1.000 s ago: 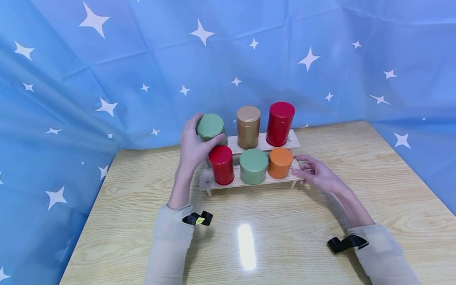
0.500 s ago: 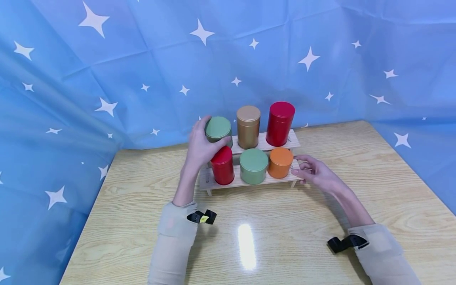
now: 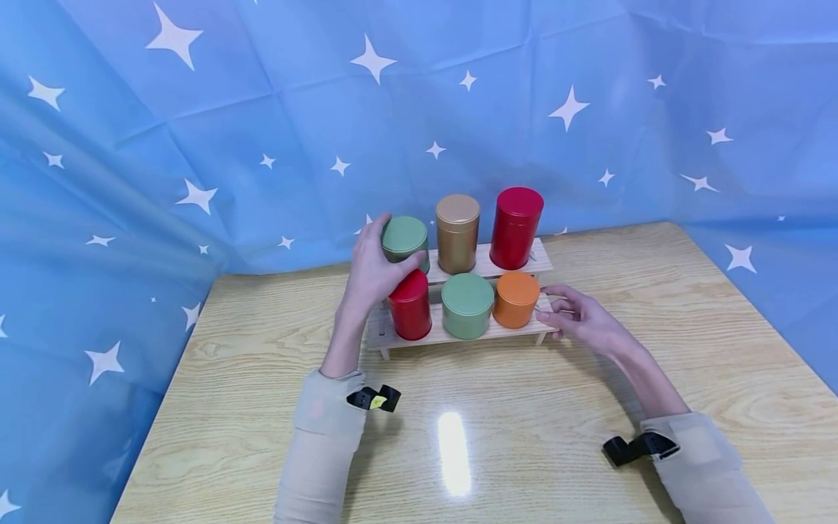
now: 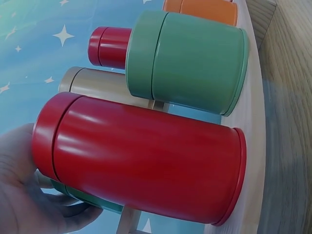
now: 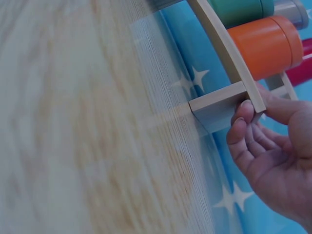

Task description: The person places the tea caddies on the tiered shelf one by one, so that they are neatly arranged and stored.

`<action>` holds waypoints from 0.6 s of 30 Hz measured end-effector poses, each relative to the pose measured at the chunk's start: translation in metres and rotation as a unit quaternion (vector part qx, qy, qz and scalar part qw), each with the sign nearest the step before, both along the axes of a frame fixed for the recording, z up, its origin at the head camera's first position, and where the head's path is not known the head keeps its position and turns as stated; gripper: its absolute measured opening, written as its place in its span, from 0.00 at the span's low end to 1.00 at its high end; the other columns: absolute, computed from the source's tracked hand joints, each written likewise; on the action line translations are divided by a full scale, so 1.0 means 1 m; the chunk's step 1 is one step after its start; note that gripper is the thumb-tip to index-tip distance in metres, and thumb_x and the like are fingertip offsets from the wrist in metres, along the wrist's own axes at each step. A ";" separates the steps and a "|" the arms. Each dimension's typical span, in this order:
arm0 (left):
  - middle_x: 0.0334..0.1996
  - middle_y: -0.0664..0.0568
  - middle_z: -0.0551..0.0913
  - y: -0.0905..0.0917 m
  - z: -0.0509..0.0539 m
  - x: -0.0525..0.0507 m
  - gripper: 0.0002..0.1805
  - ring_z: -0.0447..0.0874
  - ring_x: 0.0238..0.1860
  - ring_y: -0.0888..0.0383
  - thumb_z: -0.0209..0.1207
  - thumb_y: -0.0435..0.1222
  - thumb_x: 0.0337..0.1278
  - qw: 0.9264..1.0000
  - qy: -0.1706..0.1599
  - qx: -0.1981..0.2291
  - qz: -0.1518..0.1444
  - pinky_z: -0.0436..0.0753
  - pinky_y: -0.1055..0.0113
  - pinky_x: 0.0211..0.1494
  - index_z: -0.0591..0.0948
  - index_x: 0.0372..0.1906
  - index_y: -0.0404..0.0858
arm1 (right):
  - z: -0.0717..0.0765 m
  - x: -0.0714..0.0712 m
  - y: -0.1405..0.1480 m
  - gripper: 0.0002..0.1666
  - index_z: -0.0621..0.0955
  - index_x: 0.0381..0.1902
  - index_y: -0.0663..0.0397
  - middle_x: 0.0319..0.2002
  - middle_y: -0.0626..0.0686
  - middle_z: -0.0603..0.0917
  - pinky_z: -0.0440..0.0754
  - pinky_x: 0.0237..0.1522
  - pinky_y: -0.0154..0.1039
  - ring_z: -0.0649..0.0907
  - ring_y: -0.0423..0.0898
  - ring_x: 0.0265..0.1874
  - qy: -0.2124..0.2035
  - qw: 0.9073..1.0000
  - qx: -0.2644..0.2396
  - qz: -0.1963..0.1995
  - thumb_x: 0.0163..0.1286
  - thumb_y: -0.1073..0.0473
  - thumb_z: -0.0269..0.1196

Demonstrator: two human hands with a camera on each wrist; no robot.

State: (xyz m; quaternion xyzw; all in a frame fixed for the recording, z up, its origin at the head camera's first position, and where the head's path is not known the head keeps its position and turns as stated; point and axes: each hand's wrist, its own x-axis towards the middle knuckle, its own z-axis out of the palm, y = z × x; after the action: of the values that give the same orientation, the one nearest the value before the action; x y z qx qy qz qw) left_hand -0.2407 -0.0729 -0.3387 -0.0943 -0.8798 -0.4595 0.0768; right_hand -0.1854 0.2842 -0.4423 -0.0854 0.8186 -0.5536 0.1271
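A two-tier wooden rack (image 3: 378, 329) bears several round lidded tins. My left hand (image 3: 374, 268) grips a green tin (image 3: 406, 237) at the left end of the upper tier, its fingers and thumb around the lid; in the left wrist view that tin is mostly hidden behind the short red tin (image 4: 146, 156). My right hand (image 3: 584, 322) pinches the right end of the lower board, as the right wrist view shows with the thumb and fingers at the board's end (image 5: 253, 100). Beside it on the lower tier stand an orange tin (image 3: 516, 300) and another green tin (image 3: 467, 307).
Along the upper tier stand a gold tin (image 3: 457, 234) and a tall red tin (image 3: 516, 228). Under the rack is a wood-grain table (image 3: 524, 407). A blue cloth with white stars (image 3: 419, 102) hangs behind and at both sides.
My left hand has moved right and slightly down with the green tin, bringing it closer to the gold tin over the upper tier. The right hand has kept its place on the rack.
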 end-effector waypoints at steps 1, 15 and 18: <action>0.68 0.41 0.69 0.000 0.000 0.000 0.46 0.67 0.66 0.44 0.72 0.43 0.54 1.000 -0.001 -0.001 -0.002 0.75 0.45 0.63 0.63 0.75 0.36 | 0.000 0.000 0.000 0.40 0.60 0.74 0.64 0.42 0.63 0.78 0.82 0.32 0.40 0.84 0.55 0.32 0.000 1.000 0.001 0.000 0.74 0.55 0.64; 0.72 0.45 0.65 -0.014 0.000 0.014 0.49 0.66 0.68 0.48 0.70 0.49 0.56 0.998 0.026 0.044 -0.024 0.72 0.51 0.68 0.59 0.78 0.41 | 0.002 0.001 -0.001 0.39 0.60 0.74 0.64 0.41 0.63 0.78 0.82 0.33 0.41 0.84 0.54 0.33 0.010 1.000 0.010 0.005 0.75 0.55 0.63; 0.70 0.45 0.67 -0.018 0.001 0.017 0.47 0.68 0.67 0.48 0.70 0.49 0.57 0.998 0.038 0.050 -0.028 0.72 0.53 0.68 0.60 0.77 0.41 | 0.003 0.002 0.000 0.38 0.60 0.73 0.64 0.41 0.63 0.79 0.83 0.35 0.41 0.84 0.54 0.34 0.017 1.000 0.021 0.008 0.75 0.54 0.63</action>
State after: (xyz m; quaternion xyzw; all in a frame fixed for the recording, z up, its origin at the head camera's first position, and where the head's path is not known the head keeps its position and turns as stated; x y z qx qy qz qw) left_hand -0.2234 -0.0906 -0.3379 -0.1324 -0.8494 -0.5005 0.1023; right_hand -0.1838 0.2839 -0.4394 -0.0985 0.8312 -0.5341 0.1194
